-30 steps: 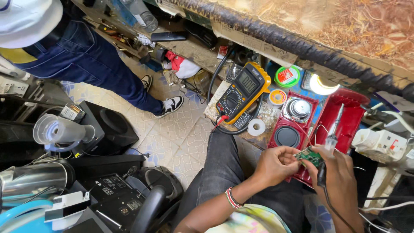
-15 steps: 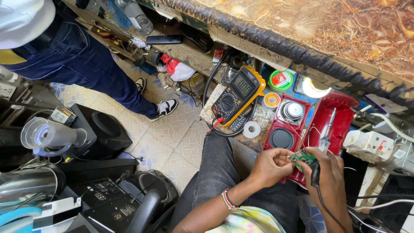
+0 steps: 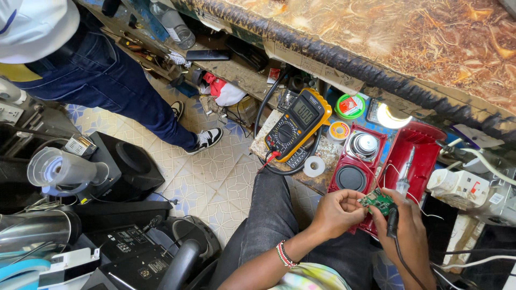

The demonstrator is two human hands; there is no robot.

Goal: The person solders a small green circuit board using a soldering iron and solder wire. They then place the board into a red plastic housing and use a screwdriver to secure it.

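My left hand (image 3: 337, 213) pinches a small green circuit board (image 3: 378, 201) by its edge, over my lap. My right hand (image 3: 408, 232) grips a black-handled soldering iron (image 3: 394, 220) with its cable trailing down, the tip resting at the board. Thin wires run from the board to an opened red speaker case (image 3: 413, 161) lying just beyond my hands, with two round speaker cones (image 3: 362, 145) in its left half.
A yellow multimeter (image 3: 297, 127) with red and black leads lies left of the case, near a white tape roll (image 3: 314, 166) and solder spools (image 3: 350, 106). Another person in jeans (image 3: 102, 80) stands at upper left. Black speakers (image 3: 126, 164) and appliances crowd the left floor.
The view has shifted slightly. Both hands stay on the board and soldering iron, drawn a little closer together over the red case.
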